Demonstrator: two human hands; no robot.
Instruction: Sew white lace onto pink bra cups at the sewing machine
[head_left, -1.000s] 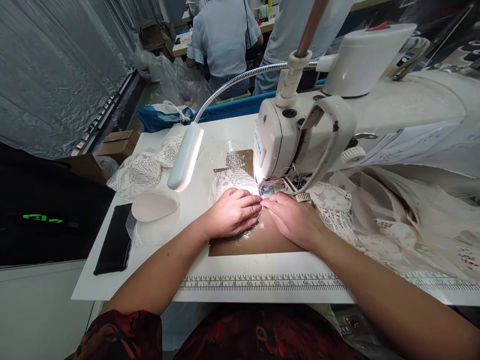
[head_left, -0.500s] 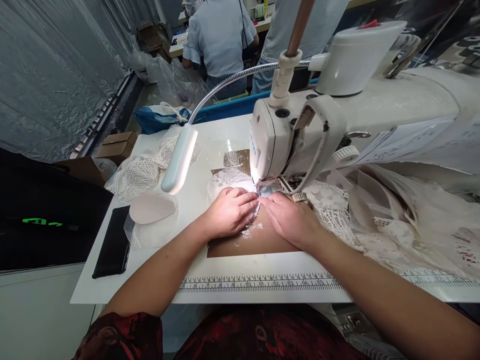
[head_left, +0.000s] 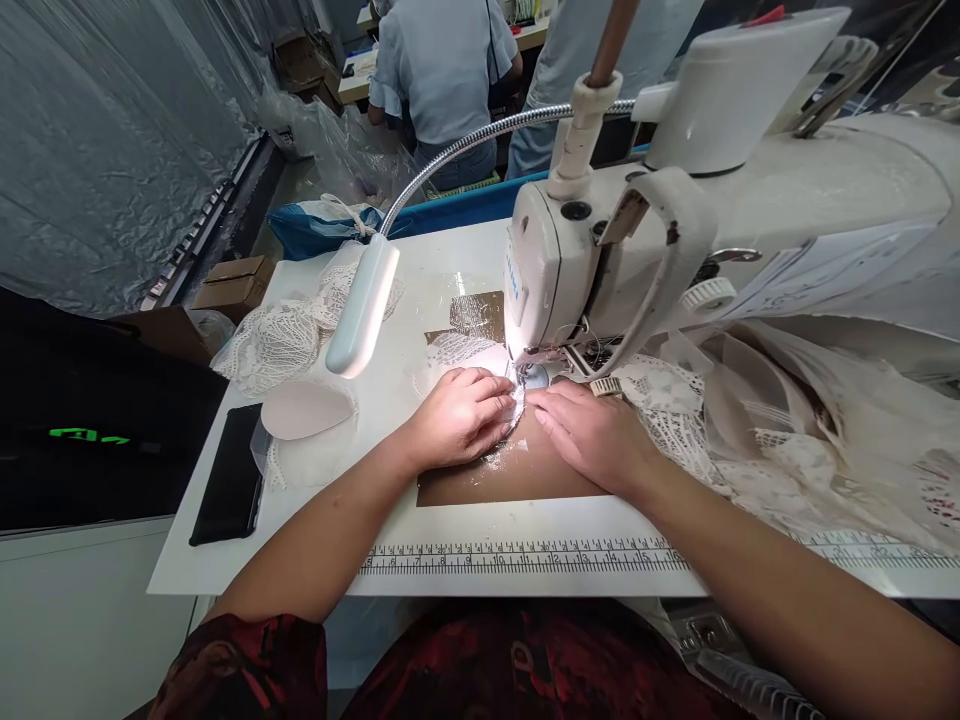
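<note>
A white lace piece (head_left: pixel 459 350), looking like a padded cup, lies under the needle area of the sewing machine (head_left: pixel 534 290). My left hand (head_left: pixel 466 415) rests flat on it, fingers stretched toward the presser foot and covering much of the piece. On the brown sheet (head_left: pixel 480 487), just right of the lace edge, my right hand (head_left: pixel 592 430) lies with fingers extended and nothing visible in them. Its fingertips are close to the edge of the piece. The needle itself is too small to make out.
Left on the white table (head_left: pixel 315 545) are lace cups (head_left: pixel 270 345), a beige pad (head_left: pixel 307 409) and a black phone-like object (head_left: pixel 227 478). A lamp (head_left: pixel 363 308) hangs over it. Lace and mesh (head_left: pixel 795 420) are heaped right. Two people (head_left: pixel 442 80) are beyond the table.
My right hand's fingers have drawn slightly right, off the lace edge, and straightened. More of the lace edge shows beside my left fingertips. The whole view has shifted a little.
</note>
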